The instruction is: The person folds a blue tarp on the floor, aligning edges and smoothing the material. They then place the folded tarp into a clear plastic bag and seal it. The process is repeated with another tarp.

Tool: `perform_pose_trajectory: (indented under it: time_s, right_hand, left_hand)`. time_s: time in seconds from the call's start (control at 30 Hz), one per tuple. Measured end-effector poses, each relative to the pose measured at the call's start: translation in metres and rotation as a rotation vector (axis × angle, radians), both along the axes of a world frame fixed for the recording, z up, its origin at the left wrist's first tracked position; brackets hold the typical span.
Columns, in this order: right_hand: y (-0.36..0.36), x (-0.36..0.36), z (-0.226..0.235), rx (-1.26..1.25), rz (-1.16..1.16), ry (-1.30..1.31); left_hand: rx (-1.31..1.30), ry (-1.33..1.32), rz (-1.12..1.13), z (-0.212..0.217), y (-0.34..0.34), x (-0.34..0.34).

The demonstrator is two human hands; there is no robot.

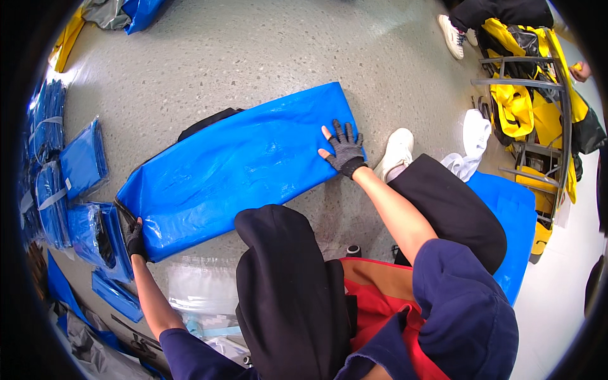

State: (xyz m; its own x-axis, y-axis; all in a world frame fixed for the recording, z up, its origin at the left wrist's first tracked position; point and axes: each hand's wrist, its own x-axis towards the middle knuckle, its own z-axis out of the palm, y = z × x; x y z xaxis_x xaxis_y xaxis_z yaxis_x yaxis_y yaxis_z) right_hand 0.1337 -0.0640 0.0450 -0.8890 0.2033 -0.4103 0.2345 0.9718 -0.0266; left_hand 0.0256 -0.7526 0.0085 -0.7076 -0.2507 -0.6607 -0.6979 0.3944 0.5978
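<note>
A long, folded piece of shiny blue tarpaulin (240, 171) lies slantwise in front of me, its right end farther away than its left. Black material (209, 122) sticks out from under its far edge. My left hand (135, 240), in a black glove with bare fingertips, grips the near left corner, its thumb along the edge and the other fingers mostly hidden. On the right end my right hand (345, 149) lies flat in a similar glove, fingers spread, thumb and index tips bare, pressing on the blue surface.
Bundles of folded blue packs (54, 202) lie at the left. Clear plastic bags (202, 285) lie by my knee. Blue material (506, 215) is beside my right leg, near a white cloth (475, 136). A metal rack (560, 114) with yellow-black bags stands right, near another person's shoe (451, 37).
</note>
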Motion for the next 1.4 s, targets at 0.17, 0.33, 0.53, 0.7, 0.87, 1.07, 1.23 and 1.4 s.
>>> perform_pose_trajectory:
  time_s: [0.17, 0.33, 0.53, 0.7, 0.87, 1.07, 1.23, 1.4]
  right_hand:
    - [-0.022, -0.004, -0.032, 0.032, -0.058, 0.008]
    - [0.034, 0.032, -0.03, 0.056, -0.326, 0.078]
    - [0.098, 0.037, -0.037, 0.171, -0.277, 0.361]
    - [0.018, -0.038, -0.053, 0.117, 0.176, 0.28]
    - [-0.102, -0.153, -0.043, -0.331, 0.732, 0.336]
    - [-0.23, -0.268, -0.072, -0.594, 1.212, 0.395]
    - [-0.29, -0.319, -0.044, -0.747, 1.618, 0.346]
    - [-0.354, -0.345, -0.013, -0.106, 1.723, -0.207]
  left_hand:
    - [-0.163, 0.11, -0.115, -0.005, -0.001, -0.02]
    - [0.103, 0.16, -0.135, 0.011, 0.109, -0.077]
    - [-0.077, 0.185, -0.364, -0.01, 0.206, -0.106]
    - [0.042, 0.267, -0.31, -0.008, 0.208, -0.1]
    - [-0.197, 0.149, -0.389, 0.015, 0.222, -0.108]
    - [-0.365, 0.97, -0.739, 0.059, 0.343, -0.024]
    - [-0.362, 0.692, -0.779, -0.001, 0.269, -0.007]
    - [-0.405, 0.672, -0.714, -0.006, 0.265, -0.011]
